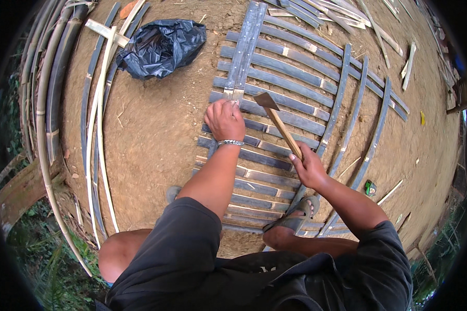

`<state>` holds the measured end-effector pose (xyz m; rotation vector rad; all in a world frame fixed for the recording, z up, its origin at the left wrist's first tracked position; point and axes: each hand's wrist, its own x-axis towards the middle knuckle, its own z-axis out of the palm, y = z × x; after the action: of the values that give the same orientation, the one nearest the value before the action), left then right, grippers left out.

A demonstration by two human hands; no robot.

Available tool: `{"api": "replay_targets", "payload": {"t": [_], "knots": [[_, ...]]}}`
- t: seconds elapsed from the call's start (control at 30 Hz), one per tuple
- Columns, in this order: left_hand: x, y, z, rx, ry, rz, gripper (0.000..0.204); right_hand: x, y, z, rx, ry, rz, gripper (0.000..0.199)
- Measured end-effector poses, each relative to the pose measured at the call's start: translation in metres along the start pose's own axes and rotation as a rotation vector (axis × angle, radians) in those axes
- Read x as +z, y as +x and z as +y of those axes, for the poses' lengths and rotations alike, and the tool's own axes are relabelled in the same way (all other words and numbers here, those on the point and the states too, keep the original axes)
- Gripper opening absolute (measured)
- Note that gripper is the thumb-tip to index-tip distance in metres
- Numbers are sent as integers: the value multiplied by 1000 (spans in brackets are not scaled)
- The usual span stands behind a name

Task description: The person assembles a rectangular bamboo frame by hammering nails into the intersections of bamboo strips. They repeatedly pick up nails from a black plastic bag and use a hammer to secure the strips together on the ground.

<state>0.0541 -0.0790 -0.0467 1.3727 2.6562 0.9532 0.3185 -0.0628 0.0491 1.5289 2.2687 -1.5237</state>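
My right hand (310, 165) grips the wooden handle of a small hatchet (279, 124), its dark wedge-shaped metal head raised over a frame of split bamboo slats (290, 96). My left hand (224, 122) is closed at the frame's left side, thumb and fingers pinched together by the lower end of a doubled bamboo strip (242, 49). Whatever small thing it pinches, perhaps a nail, I cannot make out. The dark slats run crosswise in a row, with long bamboo strips (339, 103) lying across their right ends. My sandalled foot (296, 215) rests on the frame's near right part.
A black plastic bag (163, 49) sits on the bare earth at the far left. Long bamboo strips (96, 109) and whole poles (57, 78) lie along the left. Split offcuts (368, 20) are scattered at the far right. A small green-and-black object (370, 187) lies right of my arm.
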Motion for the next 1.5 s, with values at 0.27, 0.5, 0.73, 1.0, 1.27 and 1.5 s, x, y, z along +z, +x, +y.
{"api": "replay_targets", "payload": {"t": [0.27,0.5,0.73,1.0,1.27,1.5], "knots": [[0,0,-3,23,-52,17,11,11,27,-28,-104,-73,8,42],[-4,2,0,-17,-62,-19,15,3,34,-16,-159,-177,-25,42],[-3,2,1,-7,-50,-2,15,-1,37,-16,-80,-186,-71,42],[-4,1,2,-22,-34,-15,16,4,33,-12,-121,-136,-49,42],[-3,0,1,-47,-49,-19,17,-3,31,-11,-37,-65,7,45],[-5,3,-9,-293,82,206,35,-15,25,-17,30,2,41,45]]}}
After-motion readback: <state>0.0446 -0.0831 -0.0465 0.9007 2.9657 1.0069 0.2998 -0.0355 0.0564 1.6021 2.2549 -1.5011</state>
